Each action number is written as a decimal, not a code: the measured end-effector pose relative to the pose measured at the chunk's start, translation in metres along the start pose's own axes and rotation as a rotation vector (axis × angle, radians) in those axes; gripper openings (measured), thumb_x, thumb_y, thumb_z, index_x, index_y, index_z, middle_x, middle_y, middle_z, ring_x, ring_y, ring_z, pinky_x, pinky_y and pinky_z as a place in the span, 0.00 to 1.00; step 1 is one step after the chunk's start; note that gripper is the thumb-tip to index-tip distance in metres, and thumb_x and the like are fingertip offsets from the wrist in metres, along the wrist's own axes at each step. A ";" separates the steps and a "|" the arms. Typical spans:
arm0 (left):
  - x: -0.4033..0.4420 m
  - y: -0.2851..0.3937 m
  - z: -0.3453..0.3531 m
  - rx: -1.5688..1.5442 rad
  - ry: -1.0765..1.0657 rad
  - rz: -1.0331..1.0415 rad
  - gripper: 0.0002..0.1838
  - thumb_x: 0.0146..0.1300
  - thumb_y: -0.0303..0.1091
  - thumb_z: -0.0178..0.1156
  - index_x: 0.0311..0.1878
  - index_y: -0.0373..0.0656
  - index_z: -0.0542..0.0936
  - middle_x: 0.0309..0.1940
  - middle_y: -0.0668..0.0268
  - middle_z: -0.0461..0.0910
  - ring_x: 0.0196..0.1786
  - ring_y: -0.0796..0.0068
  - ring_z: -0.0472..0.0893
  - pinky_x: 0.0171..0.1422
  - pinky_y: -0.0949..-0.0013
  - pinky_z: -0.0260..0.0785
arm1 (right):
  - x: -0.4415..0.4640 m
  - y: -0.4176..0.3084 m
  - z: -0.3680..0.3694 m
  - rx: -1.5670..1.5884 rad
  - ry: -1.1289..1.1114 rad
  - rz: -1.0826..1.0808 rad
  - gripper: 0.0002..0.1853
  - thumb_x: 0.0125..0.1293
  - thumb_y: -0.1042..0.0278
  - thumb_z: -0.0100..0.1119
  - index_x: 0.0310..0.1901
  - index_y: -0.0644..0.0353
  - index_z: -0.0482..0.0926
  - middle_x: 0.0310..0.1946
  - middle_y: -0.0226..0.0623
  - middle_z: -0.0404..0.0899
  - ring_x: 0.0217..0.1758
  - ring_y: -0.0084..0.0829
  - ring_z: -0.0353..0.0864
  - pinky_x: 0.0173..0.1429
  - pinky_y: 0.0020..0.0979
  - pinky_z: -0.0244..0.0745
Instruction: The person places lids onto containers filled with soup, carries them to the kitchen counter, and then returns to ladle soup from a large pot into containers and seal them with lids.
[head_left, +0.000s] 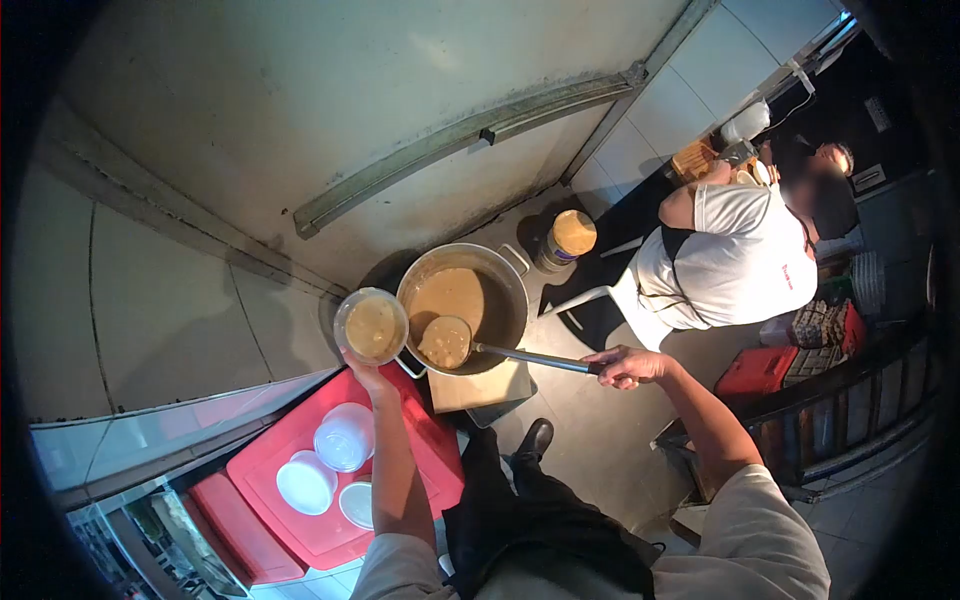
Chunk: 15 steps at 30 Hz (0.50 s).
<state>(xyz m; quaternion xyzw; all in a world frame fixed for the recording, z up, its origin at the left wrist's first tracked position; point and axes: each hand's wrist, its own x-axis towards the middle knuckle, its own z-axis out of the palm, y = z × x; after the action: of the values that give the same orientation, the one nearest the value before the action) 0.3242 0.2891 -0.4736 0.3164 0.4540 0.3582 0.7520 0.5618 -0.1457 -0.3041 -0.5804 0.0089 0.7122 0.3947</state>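
My right hand point(628, 368) is closed round the dark grip of a long-handled ladle point(530, 357). The ladle's bowl, full of thick light-brown soup or sauce, is over the near left part of a large metal pot point(520, 290). More of the same brown liquid point(455, 295) fills the pot. In my left hand point(366, 372) is a clear round plastic tub point(347, 330) with brown liquid in it, held beside the pot's left rim. My fingers under the tub are partly hidden.
A red lid or bin top point(285, 470) at lower left carries white plastic tubs point(345, 437). The pot stands by a wooden board point(480, 388). A jar with a tan lid point(574, 232) is behind it. A person in a white shirt point(740, 250) sits at right, near a dark railing point(840, 400).
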 end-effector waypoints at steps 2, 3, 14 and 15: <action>-0.003 0.001 0.001 0.043 0.002 0.026 0.45 0.75 0.68 0.42 0.78 0.35 0.60 0.77 0.55 0.62 0.78 0.61 0.62 0.82 0.56 0.50 | -0.016 0.007 0.005 0.056 0.025 0.001 0.37 0.65 0.72 0.63 0.76 0.61 0.64 0.27 0.24 0.72 0.19 0.14 0.63 0.20 0.21 0.58; -0.004 0.002 0.002 0.062 0.004 0.040 0.45 0.75 0.67 0.42 0.77 0.35 0.60 0.76 0.55 0.63 0.78 0.61 0.63 0.82 0.56 0.51 | -0.026 0.006 0.010 0.082 0.037 0.001 0.36 0.66 0.72 0.63 0.76 0.61 0.64 0.27 0.24 0.72 0.19 0.14 0.63 0.20 0.21 0.57; 0.013 -0.036 -0.006 0.081 -0.010 0.086 0.41 0.74 0.63 0.50 0.72 0.33 0.67 0.69 0.54 0.72 0.68 0.59 0.75 0.74 0.56 0.65 | -0.156 -0.034 0.073 0.160 0.236 -0.094 0.33 0.67 0.83 0.56 0.75 0.59 0.67 0.31 0.35 0.77 0.18 0.18 0.66 0.18 0.19 0.58; 0.005 -0.033 0.003 0.087 -0.011 0.074 0.41 0.74 0.63 0.51 0.72 0.32 0.68 0.68 0.54 0.73 0.67 0.59 0.75 0.73 0.57 0.66 | -0.166 -0.038 0.078 0.156 0.248 -0.111 0.33 0.67 0.82 0.56 0.75 0.59 0.67 0.31 0.36 0.77 0.18 0.18 0.66 0.18 0.19 0.58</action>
<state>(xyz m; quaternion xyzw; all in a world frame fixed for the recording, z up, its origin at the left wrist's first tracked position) 0.3374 0.2750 -0.5011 0.3673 0.4527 0.3641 0.7264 0.5219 -0.1741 -0.1230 -0.6309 0.0805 0.6094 0.4733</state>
